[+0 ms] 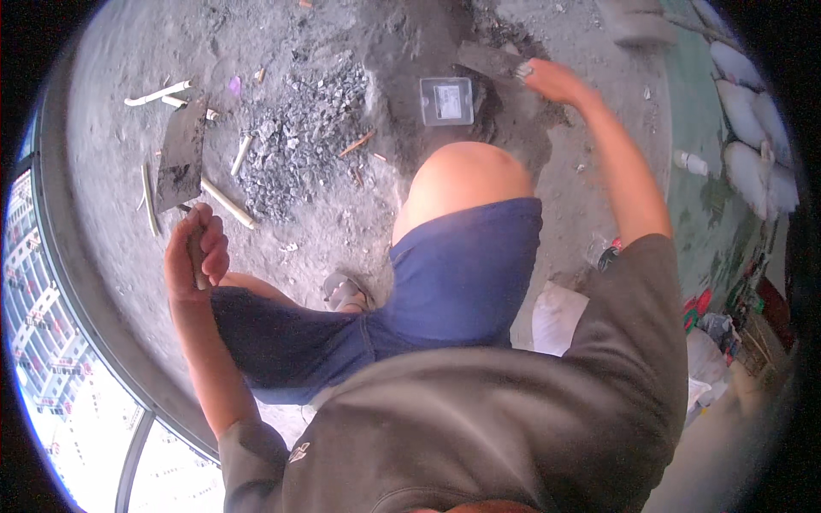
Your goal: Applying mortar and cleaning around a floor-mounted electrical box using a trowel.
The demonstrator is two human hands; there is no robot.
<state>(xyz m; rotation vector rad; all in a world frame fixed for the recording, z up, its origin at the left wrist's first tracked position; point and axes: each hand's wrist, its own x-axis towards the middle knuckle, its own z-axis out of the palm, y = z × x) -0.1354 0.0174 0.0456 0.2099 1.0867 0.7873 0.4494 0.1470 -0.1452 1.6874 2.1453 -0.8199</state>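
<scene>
Two flat-bladed tools [181, 158], one clear box [447, 101], one gravel heap [299, 128], one purple scrap [235, 85], one sandal [339, 283]

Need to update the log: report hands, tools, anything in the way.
Left hand gripping flat-bladed trowel. Right hand closed on apparent second trowel. Clear plastic box close to that blade; gray rubble heap between the two tools.
</scene>
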